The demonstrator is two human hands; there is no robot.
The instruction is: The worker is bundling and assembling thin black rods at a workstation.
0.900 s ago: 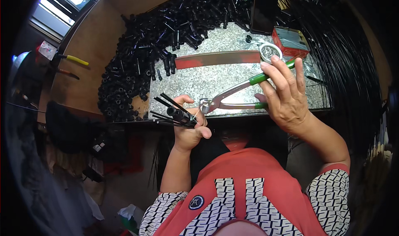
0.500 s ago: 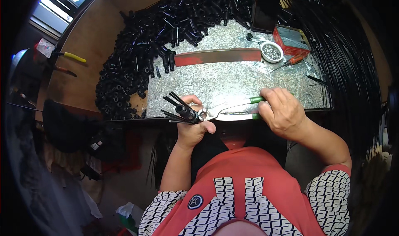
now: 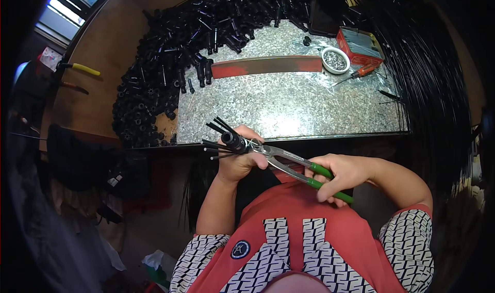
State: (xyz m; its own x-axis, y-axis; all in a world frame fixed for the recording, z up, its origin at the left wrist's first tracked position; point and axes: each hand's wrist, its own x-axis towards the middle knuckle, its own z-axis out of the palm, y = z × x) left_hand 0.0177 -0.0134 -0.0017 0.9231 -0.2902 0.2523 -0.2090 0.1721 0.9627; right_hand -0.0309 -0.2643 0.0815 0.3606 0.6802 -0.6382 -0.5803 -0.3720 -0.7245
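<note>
My left hand (image 3: 238, 161) is closed around a black tubular part (image 3: 235, 142) with several thin black rods (image 3: 214, 148) fanning out of its left end. Wrapped about green handle grips, my right hand (image 3: 337, 175) holds long-handled pincers (image 3: 289, 168). Their metal jaws meet the right end of the black part, beside my left thumb. Both hands are in front of the bench edge, close to my body. What exactly the jaws grip is too small to make out.
Behind my hands lies a speckled stone slab (image 3: 247, 104) bearing a red-and-dark strip (image 3: 268, 66). A heap of black parts (image 3: 170, 61) covers the left and back. At the right are a white bowl of small metal pieces (image 3: 335, 61), a red box (image 3: 360, 46), an orange-handled screwdriver (image 3: 363, 71) and black rods (image 3: 428, 76).
My right hand has swung the pincers' handles down toward my body, so they now slant. The jaws stay at the black part, which my left hand keeps holding in nearly the same place.
</note>
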